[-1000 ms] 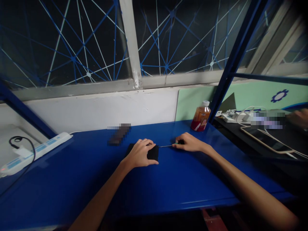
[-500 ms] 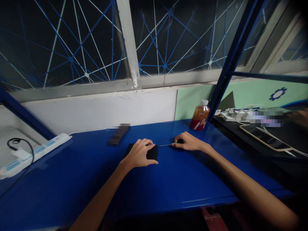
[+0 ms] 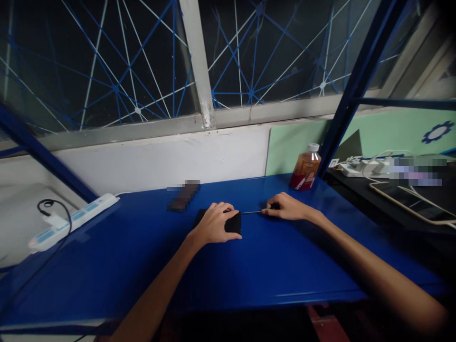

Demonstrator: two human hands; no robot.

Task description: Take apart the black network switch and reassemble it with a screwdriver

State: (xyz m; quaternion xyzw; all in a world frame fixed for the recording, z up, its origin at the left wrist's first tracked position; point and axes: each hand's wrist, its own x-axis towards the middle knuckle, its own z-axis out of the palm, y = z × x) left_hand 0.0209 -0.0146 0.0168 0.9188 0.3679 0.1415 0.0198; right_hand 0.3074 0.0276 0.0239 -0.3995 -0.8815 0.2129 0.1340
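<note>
A flat black rectangular box (image 3: 233, 223) lies on the blue table, its exact kind unclear. My left hand (image 3: 214, 224) grips it from above, with the thumb along the near side and the fingers over the far side, covering much of its top. From the right, a screwdriver (image 3: 252, 212) with a thin metal shaft points at the box's right edge. Its tip is at or very near that edge; contact is too small to make out. My right hand (image 3: 288, 207) is closed around the handle, which is mostly hidden by the fingers.
A drink bottle (image 3: 306, 168) stands at the table's (image 3: 249, 275) back right. Behind my left hand lies a blurred dark oblong item (image 3: 184, 195). At left is a white power strip (image 3: 76, 221) with a black cable. A phone (image 3: 409, 202) and white cables lie on the right-hand table.
The camera has turned slightly left, so the whole scene sits further right in view. Both hands keep their hold, and the screwdriver stays at the box's right edge.
</note>
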